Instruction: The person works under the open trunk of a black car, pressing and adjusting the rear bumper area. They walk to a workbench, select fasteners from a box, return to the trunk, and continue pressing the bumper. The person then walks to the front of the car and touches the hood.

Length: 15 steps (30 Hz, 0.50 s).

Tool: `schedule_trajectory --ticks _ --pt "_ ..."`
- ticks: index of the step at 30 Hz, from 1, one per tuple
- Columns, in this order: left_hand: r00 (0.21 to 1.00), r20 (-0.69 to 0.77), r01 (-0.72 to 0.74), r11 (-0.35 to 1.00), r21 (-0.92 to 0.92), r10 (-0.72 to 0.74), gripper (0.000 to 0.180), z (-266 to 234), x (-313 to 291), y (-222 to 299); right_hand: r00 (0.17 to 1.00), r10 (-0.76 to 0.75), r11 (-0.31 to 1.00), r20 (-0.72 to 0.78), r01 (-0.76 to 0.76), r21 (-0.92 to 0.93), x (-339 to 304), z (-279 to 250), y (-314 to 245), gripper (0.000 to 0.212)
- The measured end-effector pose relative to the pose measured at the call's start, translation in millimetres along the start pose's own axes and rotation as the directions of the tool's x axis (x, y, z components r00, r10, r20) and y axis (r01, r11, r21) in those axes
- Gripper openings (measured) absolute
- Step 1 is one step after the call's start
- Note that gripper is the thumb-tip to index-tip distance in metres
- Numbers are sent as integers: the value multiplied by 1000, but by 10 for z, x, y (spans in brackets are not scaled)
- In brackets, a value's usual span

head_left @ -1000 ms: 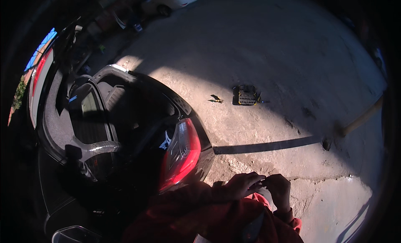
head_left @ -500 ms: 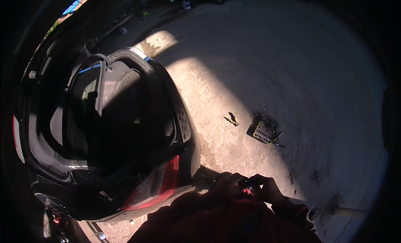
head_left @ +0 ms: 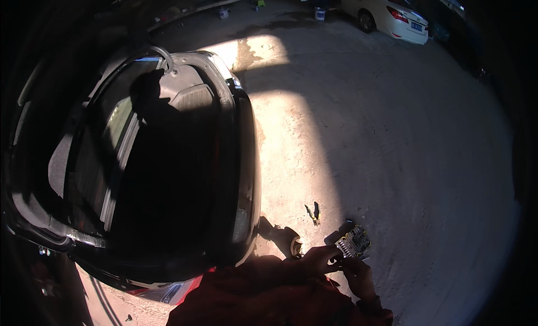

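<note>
My left hand (head_left: 319,259) and my right hand (head_left: 356,273) meet low in front of my body, fingers bent and closed together. Whatever is between them is too dark and small to make out. Just beyond them on the ground lies an open socket tool set (head_left: 354,242), its case dark with yellow edges and rows of shiny sockets. A pair of pliers (head_left: 315,214) lies on the concrete a little to its left, handles spread apart. To my left stands a dark car (head_left: 246,174) with its trunk open; deep shadow hides most of the trunk's inside.
A white car (head_left: 386,17) is parked far off at the upper right, with a bucket (head_left: 319,14) near it. Another small bucket (head_left: 224,14) stands farther left. A sunlit strip of concrete floor (head_left: 286,141) runs beside the dark car.
My view has swung, so the tool set and pliers now appear lower, closer to my hands, and more of the white car shows. Both hands stay close together.
</note>
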<state>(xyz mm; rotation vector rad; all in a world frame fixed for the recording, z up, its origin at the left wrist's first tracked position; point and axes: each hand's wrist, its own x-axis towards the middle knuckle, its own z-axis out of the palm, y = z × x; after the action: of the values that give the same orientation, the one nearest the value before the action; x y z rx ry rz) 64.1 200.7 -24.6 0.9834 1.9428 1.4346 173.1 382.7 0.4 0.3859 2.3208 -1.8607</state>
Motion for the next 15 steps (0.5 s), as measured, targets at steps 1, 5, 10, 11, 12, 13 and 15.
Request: schedule_trajectory --ticks 1,5,10,11,12,13,15 --pt "994 -61 -93 996 16 94 26 -158 229 -31 999 -45 989 -21 41 -143 239 -101 -40 19" --pt "987 -148 -17 964 264 58 32 -771 822 -264 992 -124 986 -27 120 -119 1195 -336 -316 17" --pt "872 -472 109 992 -66 -128 21 -1392 1112 -456 947 -230 933 224 280 -228 2409 -288 -610 21" --pt "855 -481 120 976 -180 -194 19 -1508 1175 -501 928 -227 867 294 331 -373 2671 -271 -613 22" --pt "828 -500 202 967 -157 -255 20 -1640 1279 -571 924 -203 924 324 290 -250 2939 -262 -618 22" --pt "797 -532 250 958 -143 -288 20 -1769 1396 -647 921 -154 956 358 230 -180 3217 -263 -627 23" --pt "734 -616 276 954 -117 -288 21 -2034 1661 -847 896 -161 961 413 239 -143 3850 -289 -634 25"
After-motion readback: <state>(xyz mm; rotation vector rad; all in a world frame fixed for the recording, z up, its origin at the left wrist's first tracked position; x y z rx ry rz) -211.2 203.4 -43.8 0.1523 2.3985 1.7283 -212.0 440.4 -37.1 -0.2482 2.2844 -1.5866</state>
